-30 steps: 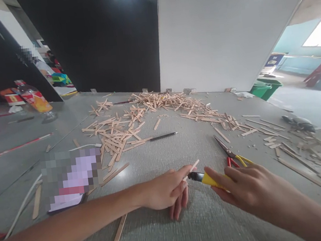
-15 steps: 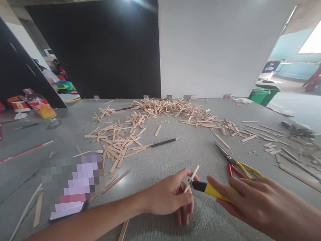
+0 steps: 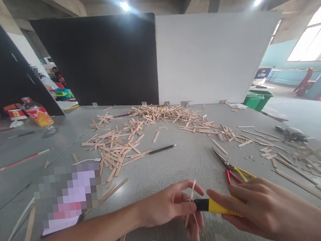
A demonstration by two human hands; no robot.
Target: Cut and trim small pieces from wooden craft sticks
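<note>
Wooden stick (image 3: 192,189) pinched in my left hand (image 3: 170,206), low over the near tabletop (image 3: 168,166). My right hand (image 3: 254,210) grips the yellow knife (image 3: 213,205), tip against it. Not cut through yet, I'd judge. The far heap (image 3: 138,130) lies untouched.

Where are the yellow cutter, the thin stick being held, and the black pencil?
yellow cutter (image 3: 214,206): head view, on its yellow handle.
thin stick (image 3: 193,187): head view, on its upper end.
black pencil (image 3: 162,149): head view, on the middle of its shaft.

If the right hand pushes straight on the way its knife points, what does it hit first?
Probably the thin wooden stick pinched in the left hand: the yellow knife in the right hand seems to touch it, with that hand just behind.
</note>
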